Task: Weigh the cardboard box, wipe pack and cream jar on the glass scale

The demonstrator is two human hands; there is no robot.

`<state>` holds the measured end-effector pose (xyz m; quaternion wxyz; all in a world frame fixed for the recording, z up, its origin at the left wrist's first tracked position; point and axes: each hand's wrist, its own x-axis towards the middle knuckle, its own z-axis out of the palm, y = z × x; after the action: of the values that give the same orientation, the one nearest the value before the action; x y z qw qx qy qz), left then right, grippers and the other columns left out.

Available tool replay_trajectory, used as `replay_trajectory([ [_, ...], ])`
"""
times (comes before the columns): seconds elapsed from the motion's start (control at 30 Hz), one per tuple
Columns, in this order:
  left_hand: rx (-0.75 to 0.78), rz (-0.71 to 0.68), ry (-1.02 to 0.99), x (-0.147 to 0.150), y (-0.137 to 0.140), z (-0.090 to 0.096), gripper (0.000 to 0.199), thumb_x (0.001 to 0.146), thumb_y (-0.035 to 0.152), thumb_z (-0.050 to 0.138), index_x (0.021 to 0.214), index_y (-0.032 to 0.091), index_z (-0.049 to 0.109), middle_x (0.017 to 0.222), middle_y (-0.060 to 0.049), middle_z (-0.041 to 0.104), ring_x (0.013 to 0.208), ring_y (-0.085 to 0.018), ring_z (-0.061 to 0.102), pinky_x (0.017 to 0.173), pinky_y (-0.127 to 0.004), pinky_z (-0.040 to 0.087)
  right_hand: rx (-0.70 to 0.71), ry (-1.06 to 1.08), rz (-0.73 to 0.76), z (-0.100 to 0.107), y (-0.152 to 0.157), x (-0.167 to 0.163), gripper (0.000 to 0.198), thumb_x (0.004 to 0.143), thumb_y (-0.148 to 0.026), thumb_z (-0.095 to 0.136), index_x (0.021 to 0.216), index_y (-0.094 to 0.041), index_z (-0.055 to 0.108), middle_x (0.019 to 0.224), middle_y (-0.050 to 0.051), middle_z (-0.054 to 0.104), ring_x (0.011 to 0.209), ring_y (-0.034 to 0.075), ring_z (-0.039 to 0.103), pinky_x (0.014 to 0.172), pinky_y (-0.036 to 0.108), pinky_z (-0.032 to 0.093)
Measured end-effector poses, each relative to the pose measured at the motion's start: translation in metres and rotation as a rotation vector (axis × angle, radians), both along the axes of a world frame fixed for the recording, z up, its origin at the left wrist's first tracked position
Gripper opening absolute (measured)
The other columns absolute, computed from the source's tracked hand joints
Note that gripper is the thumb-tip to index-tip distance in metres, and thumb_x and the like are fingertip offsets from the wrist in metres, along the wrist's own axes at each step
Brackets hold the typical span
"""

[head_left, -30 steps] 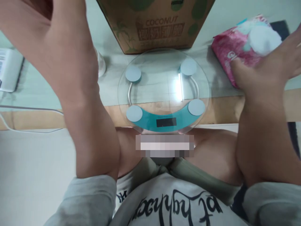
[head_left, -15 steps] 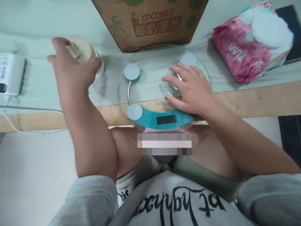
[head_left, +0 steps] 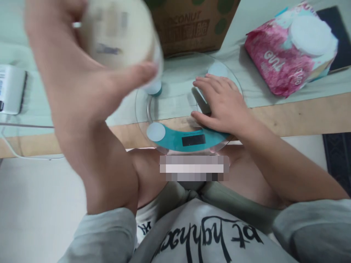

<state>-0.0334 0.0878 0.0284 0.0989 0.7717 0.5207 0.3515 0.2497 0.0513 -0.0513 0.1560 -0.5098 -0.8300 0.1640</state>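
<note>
My left hand is wrapped round a white jar with a cream lid, raised close to the camera and blurred by motion. Small print on the lid cannot be read. Below and to the right is a round glass weighing scale with a teal band, a dark display and pale round pads. My right hand lies palm down over the scale's right side, thumb apart from the other fingers, and hides part of it. Nothing shows in its grasp.
Behind the scale stands a brown cardboard box with coconut print. A pink wipes pack lies at the right, over a dark flat object. At the left sit a white device and a cable. The table's wooden front edge runs across.
My left hand has lifted the jar off the cloth, up towards the camera and to the right. My right hand stays on the scale, its fingers drawn closer together.
</note>
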Motion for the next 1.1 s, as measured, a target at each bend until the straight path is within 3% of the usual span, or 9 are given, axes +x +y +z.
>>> replay_trajectory([
  [0.2, -0.31, -0.297, -0.129, 0.072, -0.018, 0.006, 0.059, 0.074, 0.042, 0.085, 0.122, 0.025, 0.056, 0.129, -0.002, 0.063, 0.119, -0.021, 0.065, 0.102, -0.033, 0.053, -0.036, 0.136, -0.012, 0.0, 0.005, 0.006, 0.104, 0.076, -0.069, 0.066, 0.162, -0.022, 0.03, 0.161, 0.013, 0.046, 0.148, 0.036, 0.049, 0.129, 0.061, 0.04],
  [0.3, -0.307, -0.391, -0.114, 0.075, -0.012, -0.006, 0.073, 0.063, 0.038, 0.092, 0.126, 0.025, 0.057, 0.132, -0.005, 0.063, 0.124, -0.026, 0.062, 0.106, -0.036, 0.05, -0.059, 0.215, 0.018, 0.003, 0.006, 0.009, 0.118, 0.073, -0.079, 0.067, 0.165, -0.023, 0.017, 0.167, 0.013, 0.038, 0.153, 0.035, 0.046, 0.13, 0.06, 0.041],
  [0.4, -0.402, -0.499, -0.256, 0.069, 0.001, -0.019, 0.093, 0.05, 0.044, 0.102, 0.131, 0.026, 0.059, 0.146, -0.007, 0.059, 0.132, -0.033, 0.058, 0.111, -0.041, 0.049, -0.064, 0.245, -0.008, 0.005, 0.007, 0.01, 0.12, 0.069, -0.089, 0.066, 0.16, -0.023, 0.025, 0.165, 0.015, 0.039, 0.149, 0.038, 0.05, 0.125, 0.061, 0.045],
  [0.47, -0.459, -0.483, -0.504, 0.065, 0.013, -0.033, 0.086, 0.053, 0.058, 0.1, 0.124, 0.026, 0.064, 0.147, -0.006, 0.06, 0.132, -0.033, 0.057, 0.109, -0.041, 0.051, -0.063, 0.231, -0.013, 0.004, 0.008, 0.009, 0.116, 0.069, -0.086, 0.071, 0.158, -0.023, 0.03, 0.163, 0.015, 0.041, 0.148, 0.039, 0.051, 0.124, 0.063, 0.045],
  [0.53, -0.409, -0.36, -0.722, 0.063, 0.023, -0.052, 0.056, 0.074, 0.072, 0.084, 0.1, 0.025, 0.066, 0.117, -0.006, 0.071, 0.111, -0.027, 0.063, 0.091, -0.039, 0.055, -0.061, 0.211, -0.002, 0.003, 0.01, 0.009, 0.113, 0.069, -0.077, 0.075, 0.158, -0.023, 0.031, 0.162, 0.015, 0.041, 0.149, 0.039, 0.049, 0.125, 0.063, 0.044],
  [0.63, -0.301, -0.177, -0.781, 0.062, 0.031, -0.083, 0.045, 0.097, 0.049, 0.065, 0.066, 0.023, 0.046, 0.065, -0.003, 0.046, 0.07, -0.018, 0.047, 0.069, -0.036, 0.043, -0.043, 0.188, 0.004, -0.002, 0.011, 0.008, 0.108, 0.071, -0.067, 0.074, 0.158, -0.021, 0.031, 0.159, 0.016, 0.045, 0.146, 0.039, 0.05, 0.123, 0.063, 0.044],
  [0.73, -0.303, -0.172, -0.735, 0.06, 0.033, -0.103, 0.045, 0.094, 0.031, 0.068, 0.058, 0.021, 0.042, 0.06, -0.002, 0.031, 0.065, -0.016, 0.038, 0.069, -0.036, 0.037, -0.018, 0.175, -0.008, -0.006, 0.011, 0.007, 0.107, 0.069, -0.063, 0.076, 0.156, -0.021, 0.031, 0.153, 0.017, 0.05, 0.142, 0.039, 0.054, 0.119, 0.063, 0.046],
  [0.97, -0.247, -0.354, -0.709, 0.053, 0.05, -0.117, 0.056, 0.092, 0.073, 0.063, 0.069, 0.023, 0.053, 0.069, -0.004, 0.051, 0.07, -0.019, 0.046, 0.071, -0.039, 0.039, 0.02, 0.151, 0.023, -0.006, 0.011, 0.009, 0.107, 0.07, -0.06, 0.078, 0.157, -0.021, 0.03, 0.154, 0.017, 0.049, 0.143, 0.039, 0.053, 0.119, 0.062, 0.048],
  [1.1, -0.123, -0.572, -0.641, 0.057, 0.047, -0.109, 0.084, 0.074, 0.101, 0.052, 0.111, 0.027, 0.068, 0.104, -0.007, 0.068, 0.089, -0.025, 0.064, 0.075, -0.042, 0.051, 0.022, 0.139, 0.025, -0.006, 0.012, 0.012, 0.106, 0.072, -0.06, 0.076, 0.159, -0.022, 0.028, 0.156, 0.016, 0.047, 0.144, 0.038, 0.052, 0.12, 0.062, 0.048],
])
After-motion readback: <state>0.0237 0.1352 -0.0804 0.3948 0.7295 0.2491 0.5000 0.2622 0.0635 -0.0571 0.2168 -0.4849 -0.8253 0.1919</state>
